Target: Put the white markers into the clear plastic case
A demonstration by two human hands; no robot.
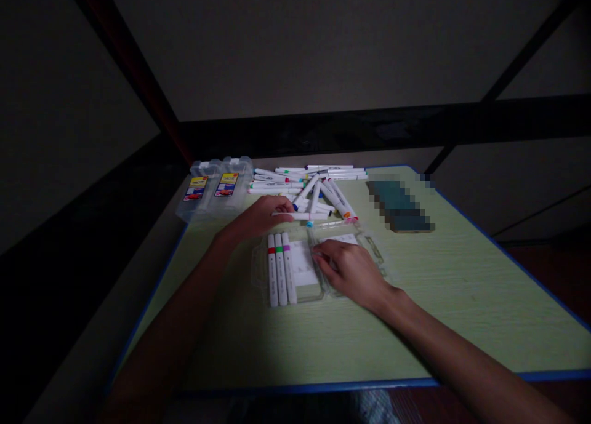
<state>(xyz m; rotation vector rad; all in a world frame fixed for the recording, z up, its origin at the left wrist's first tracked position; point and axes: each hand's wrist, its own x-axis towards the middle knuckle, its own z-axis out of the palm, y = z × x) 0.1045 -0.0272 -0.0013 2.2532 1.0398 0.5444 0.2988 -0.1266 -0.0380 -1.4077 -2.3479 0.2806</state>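
Note:
My left hand (pixel 270 213) is closed on a white marker (pixel 314 216) with a pink band, lying level at the near side of a loose pile of white markers (pixel 318 187). Below it, a clear plastic case (pixel 309 298) lies opened flat. Three markers (pixel 279 276) with red, green and purple bands stand side by side in its left half, beside a white paper insert (pixel 302 265). My right hand (pixel 351 267) rests over the right half, its fingers curled together near the middle hinge. What they grip, if anything, is hidden.
Two closed clear cases (pixel 212 193) with yellow and blue labels sit at the table's back left corner. A pixelated phone-like slab (pixel 399 205) lies at the right. The light green table (pixel 438 307) has a blue edge, with a wall behind it.

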